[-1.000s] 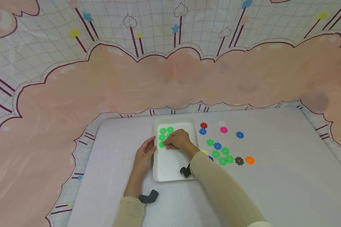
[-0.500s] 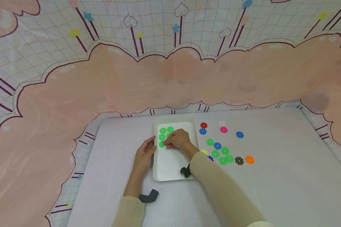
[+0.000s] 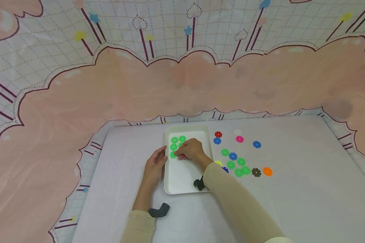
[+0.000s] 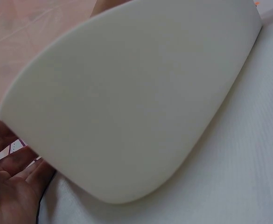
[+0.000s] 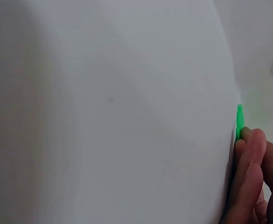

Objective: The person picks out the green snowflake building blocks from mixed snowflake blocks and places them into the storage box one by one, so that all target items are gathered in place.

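Note:
In the head view, my right hand (image 3: 191, 148) reaches over a white tray (image 3: 185, 184), its fingers pinching the edge of a green notched plastic disc (image 3: 172, 155). The right wrist view shows that green disc (image 5: 239, 122) nearly edge-on at the fingertips. Several more green discs (image 3: 174, 139) lie in the tray's far left part, some partly covered by the hand. My left hand (image 3: 153, 167) rests against the tray's outer left side, with thumb and fingers apart. In the left wrist view, its fingers (image 4: 22, 172) touch the tray wall (image 4: 131, 102).
Right of the tray, loose notched discs lie on the white-covered table (image 3: 307, 202): several green (image 3: 241, 162), several blue (image 3: 257, 144), a red (image 3: 218, 134), pink (image 3: 239, 139), white (image 3: 237, 132), black (image 3: 256, 172) and orange (image 3: 267, 171). My right forearm partly hides a yellow disc (image 3: 218, 163).

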A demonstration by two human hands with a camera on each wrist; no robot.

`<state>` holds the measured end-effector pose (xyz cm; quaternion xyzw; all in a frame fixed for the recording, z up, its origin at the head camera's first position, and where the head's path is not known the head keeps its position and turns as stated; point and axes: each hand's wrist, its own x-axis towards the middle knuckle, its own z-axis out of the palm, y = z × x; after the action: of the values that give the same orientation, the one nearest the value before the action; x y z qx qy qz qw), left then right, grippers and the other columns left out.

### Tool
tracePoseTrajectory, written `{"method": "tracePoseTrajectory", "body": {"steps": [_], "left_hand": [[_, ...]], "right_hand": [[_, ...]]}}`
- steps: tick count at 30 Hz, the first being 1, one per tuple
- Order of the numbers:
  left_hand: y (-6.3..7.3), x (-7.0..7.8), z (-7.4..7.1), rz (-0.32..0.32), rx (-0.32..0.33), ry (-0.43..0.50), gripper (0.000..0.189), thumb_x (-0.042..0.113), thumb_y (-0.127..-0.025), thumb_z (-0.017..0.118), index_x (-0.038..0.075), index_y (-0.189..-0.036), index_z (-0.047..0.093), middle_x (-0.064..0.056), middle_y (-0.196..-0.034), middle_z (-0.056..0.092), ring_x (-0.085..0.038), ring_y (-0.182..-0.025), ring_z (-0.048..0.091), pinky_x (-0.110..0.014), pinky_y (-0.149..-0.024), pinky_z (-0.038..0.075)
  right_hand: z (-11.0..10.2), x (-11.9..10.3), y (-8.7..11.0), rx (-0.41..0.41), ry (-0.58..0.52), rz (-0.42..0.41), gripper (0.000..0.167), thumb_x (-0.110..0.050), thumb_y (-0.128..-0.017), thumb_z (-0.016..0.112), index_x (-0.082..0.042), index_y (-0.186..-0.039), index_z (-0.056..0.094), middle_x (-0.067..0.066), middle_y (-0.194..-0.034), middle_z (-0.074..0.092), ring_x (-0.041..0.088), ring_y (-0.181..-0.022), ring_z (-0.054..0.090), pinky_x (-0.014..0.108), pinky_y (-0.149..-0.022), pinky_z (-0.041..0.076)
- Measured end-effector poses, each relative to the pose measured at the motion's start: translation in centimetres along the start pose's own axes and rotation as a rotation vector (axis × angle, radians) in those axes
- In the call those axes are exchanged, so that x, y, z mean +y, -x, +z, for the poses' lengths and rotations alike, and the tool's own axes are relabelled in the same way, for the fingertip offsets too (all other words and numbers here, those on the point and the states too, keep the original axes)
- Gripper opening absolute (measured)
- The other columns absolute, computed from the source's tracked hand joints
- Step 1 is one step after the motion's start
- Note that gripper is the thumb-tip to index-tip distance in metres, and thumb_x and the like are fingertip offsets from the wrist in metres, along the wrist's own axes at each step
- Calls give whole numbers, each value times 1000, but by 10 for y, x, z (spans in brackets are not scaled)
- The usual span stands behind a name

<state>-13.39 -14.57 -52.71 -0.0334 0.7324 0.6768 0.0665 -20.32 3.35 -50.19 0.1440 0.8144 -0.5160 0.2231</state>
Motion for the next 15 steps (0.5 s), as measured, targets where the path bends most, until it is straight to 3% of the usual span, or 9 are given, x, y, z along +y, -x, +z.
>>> {"method": "tracePoseTrajectory", "body": {"steps": [15], "left_hand": [[0,1,0,-19,3,-9,42,19,-103,60,24,-145,55,0,-152,54,-16,-143,49,-33,-117,43]], "right_hand": [[-1,-1,3,-9,16,-27,20,-21,-75,92,-11,-78,75,2,-63,72,8,-52,65,15,-46,47]]}}
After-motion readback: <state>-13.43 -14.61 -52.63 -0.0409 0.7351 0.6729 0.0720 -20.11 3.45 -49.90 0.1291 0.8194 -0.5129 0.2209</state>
